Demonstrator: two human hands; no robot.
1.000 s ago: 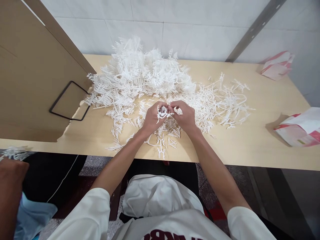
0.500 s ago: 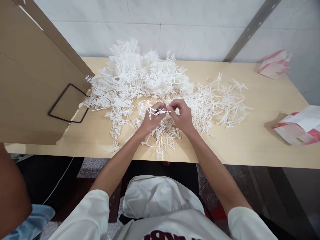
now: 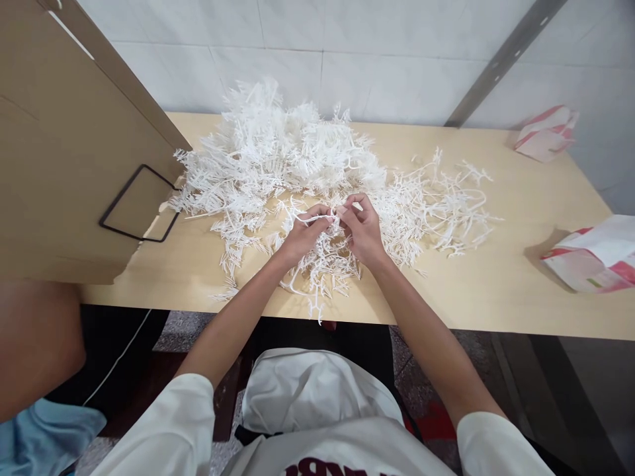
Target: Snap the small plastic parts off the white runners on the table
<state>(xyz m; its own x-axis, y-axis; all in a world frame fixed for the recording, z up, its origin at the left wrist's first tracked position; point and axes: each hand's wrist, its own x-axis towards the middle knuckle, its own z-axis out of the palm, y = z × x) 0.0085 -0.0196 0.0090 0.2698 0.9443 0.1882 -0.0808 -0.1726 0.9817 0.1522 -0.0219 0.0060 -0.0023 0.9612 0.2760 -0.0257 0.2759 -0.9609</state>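
Note:
My left hand (image 3: 303,239) is closed in a pinch on a thin white branched plastic sprue (image 3: 301,217), whose stem runs out over the fingers. Just right of it, my right hand (image 3: 366,231) pinches at the other end of the piece, fingertips nearly touching the left ones. What exactly lies between the right fingertips is too small to make out. Below both hands is a scatter of small white plastic bits (image 3: 338,261). Another branched sprue (image 3: 316,301) hangs over the table's front edge. Behind the hands rises a large heap of white branched pieces (image 3: 282,152).
More sprues (image 3: 446,208) lie tangled to the right on the wooden table (image 3: 486,284). A cardboard box (image 3: 64,152) with a black wire frame (image 3: 110,210) stands left. Two red-and-white paper bags (image 3: 592,254) (image 3: 546,135) are at right. Someone's arm (image 3: 40,344) shows lower left.
The sprue has turned in my fingers, so its branched end no longer spreads over the left hand. My right fingers have shifted slightly. The neighbouring person's arm has moved further into view.

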